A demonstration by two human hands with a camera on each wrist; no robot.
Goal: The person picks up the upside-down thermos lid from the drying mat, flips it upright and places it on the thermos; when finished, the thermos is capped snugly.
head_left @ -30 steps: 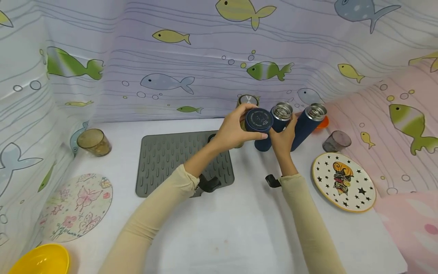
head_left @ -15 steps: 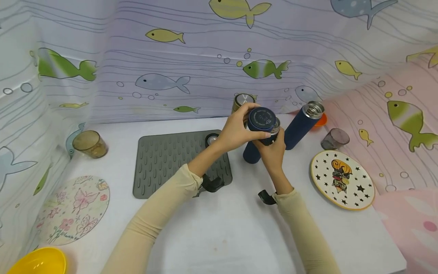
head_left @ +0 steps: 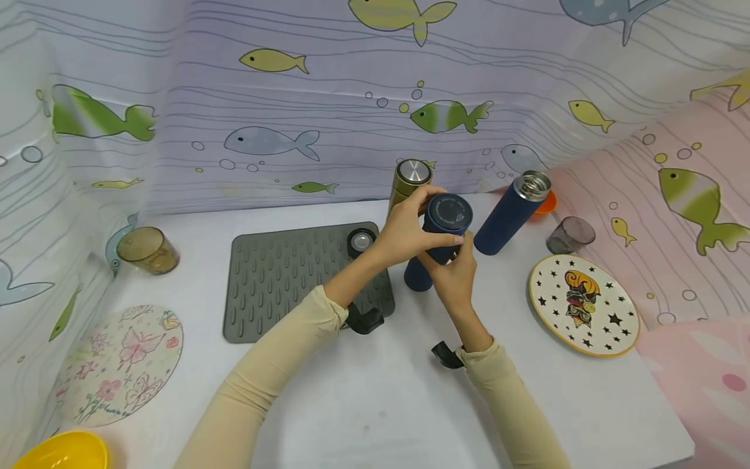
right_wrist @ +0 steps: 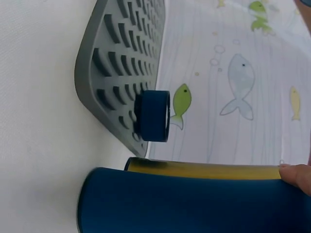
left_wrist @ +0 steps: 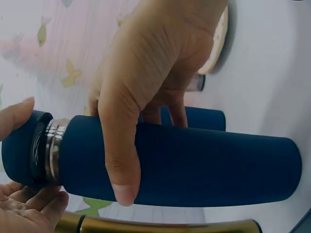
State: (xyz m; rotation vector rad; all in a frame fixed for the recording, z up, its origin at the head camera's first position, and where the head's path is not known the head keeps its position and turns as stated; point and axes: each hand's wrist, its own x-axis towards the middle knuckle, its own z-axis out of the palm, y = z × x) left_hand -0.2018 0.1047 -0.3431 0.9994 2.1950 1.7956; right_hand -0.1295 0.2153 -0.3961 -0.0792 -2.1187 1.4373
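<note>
My left hand grips a dark blue screw cap from the far and left side. Below it, my right hand holds the body of a blue thermos bottle, its thumb lying across the bottle in the left wrist view. There the cap sits slightly tilted at the bottle's steel neck, part of which shows. A second blue thermos bottle stands uncapped to the right. Behind my left hand is a gold thermos with its lid on.
Another blue cap lies inside-up on the grey ridged mat. Further right are a smoky cup, an orange item and a star-patterned plate. An amber cup, butterfly-print disc and yellow bowl lie left.
My right hand has brought the blue thermos bottle left, away from the second bottle and under the cap. My left hand has lowered the cap slightly. The cap on the mat has come into view.
</note>
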